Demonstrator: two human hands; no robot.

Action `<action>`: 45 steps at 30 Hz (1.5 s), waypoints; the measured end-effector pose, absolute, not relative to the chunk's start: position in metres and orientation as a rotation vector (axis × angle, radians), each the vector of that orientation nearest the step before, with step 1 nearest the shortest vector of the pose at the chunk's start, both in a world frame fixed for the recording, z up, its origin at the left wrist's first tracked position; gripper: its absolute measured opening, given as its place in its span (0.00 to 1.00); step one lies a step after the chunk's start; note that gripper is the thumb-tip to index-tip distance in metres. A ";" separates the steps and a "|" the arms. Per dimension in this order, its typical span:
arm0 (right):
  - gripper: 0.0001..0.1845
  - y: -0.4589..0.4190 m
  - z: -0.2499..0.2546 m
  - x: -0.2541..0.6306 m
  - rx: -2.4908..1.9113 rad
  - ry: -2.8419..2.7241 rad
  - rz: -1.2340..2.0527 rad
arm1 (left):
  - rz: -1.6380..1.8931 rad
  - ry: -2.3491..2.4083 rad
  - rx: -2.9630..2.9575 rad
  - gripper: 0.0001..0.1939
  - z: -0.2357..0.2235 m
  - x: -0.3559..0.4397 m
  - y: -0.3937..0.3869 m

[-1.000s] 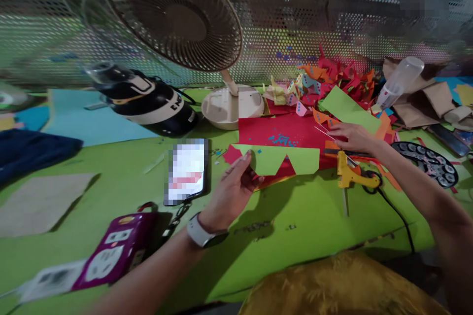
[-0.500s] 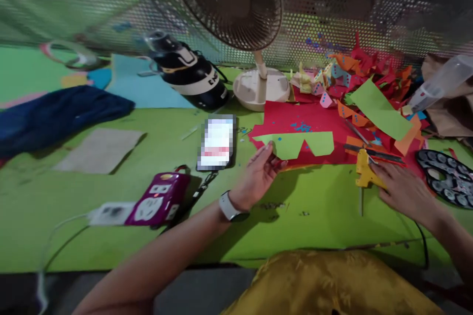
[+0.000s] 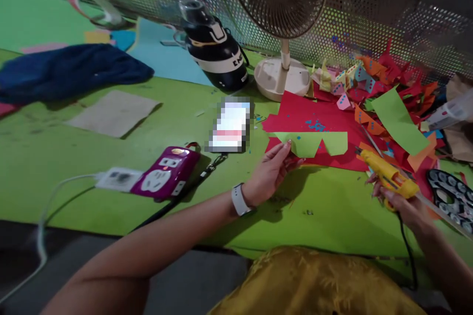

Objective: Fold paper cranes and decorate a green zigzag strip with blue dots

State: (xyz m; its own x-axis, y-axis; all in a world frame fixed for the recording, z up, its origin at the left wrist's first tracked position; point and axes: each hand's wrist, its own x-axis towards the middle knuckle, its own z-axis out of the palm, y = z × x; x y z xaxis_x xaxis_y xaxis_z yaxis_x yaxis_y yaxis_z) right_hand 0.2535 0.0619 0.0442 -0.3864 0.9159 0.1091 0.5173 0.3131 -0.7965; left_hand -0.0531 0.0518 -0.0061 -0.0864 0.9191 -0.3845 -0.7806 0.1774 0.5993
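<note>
My left hand pinches the left end of a light green paper strip that has a V-shaped notch in its lower edge. Behind the strip lies red paper with small blue paper bits scattered on it. My right hand is wrapped round a yellow glue gun, its nozzle directed left toward the strip. A glue stick sticks out of the gun's back end, and a black cord hangs below. The two hands are apart.
A phone lies left of the red paper, near a purple power strip. Behind stand a black bottle and a fan. Folded paper pieces pile up at the right, beside a black palette.
My right hand has picked up the glue gun and turned its nozzle from pointing toward me to pointing left. My left hand still holds the green strip. The camera view has shifted.
</note>
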 end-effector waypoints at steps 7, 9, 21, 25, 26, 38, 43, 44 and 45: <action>0.12 0.063 0.054 0.173 -1.188 -2.162 0.987 | 1.436 0.831 0.312 0.12 -0.004 -0.051 0.046; 0.14 0.066 0.051 0.164 -1.207 -2.196 0.994 | 1.430 0.839 0.323 0.12 -0.005 -0.051 0.044; 0.18 0.073 0.037 0.157 -1.231 -2.075 1.210 | 1.435 0.854 0.296 0.09 -0.009 -0.053 0.044; 0.19 0.074 0.030 0.158 -1.203 -2.031 1.247 | 1.424 0.845 0.315 0.09 -0.007 -0.053 0.043; 0.18 0.074 0.029 0.158 -1.203 -2.027 1.242 | 1.425 0.840 0.315 0.10 -0.007 -0.053 0.043; 0.17 0.074 0.026 0.160 -1.235 -2.031 1.205 | 1.429 0.843 0.321 0.10 -0.005 -0.052 0.043; 0.18 0.074 0.028 0.159 -1.204 -2.016 1.246 | 1.426 0.854 0.301 0.08 -0.004 -0.052 0.043; 0.18 0.074 0.028 0.159 -1.209 -2.015 1.251 | 1.427 0.849 0.297 0.09 -0.004 -0.052 0.043; 0.18 0.074 0.027 0.159 -1.218 -2.013 1.255 | 1.428 0.844 0.297 0.09 -0.004 -0.052 0.043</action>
State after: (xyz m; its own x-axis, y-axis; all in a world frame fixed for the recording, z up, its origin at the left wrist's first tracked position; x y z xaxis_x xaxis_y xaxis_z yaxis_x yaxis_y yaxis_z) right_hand 0.1589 0.0741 0.0275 -0.4953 0.8666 -0.0609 0.4362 0.1875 -0.8801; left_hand -0.0521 0.0429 -0.0043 -0.0792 0.9402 -0.3314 -0.7437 0.1656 0.6476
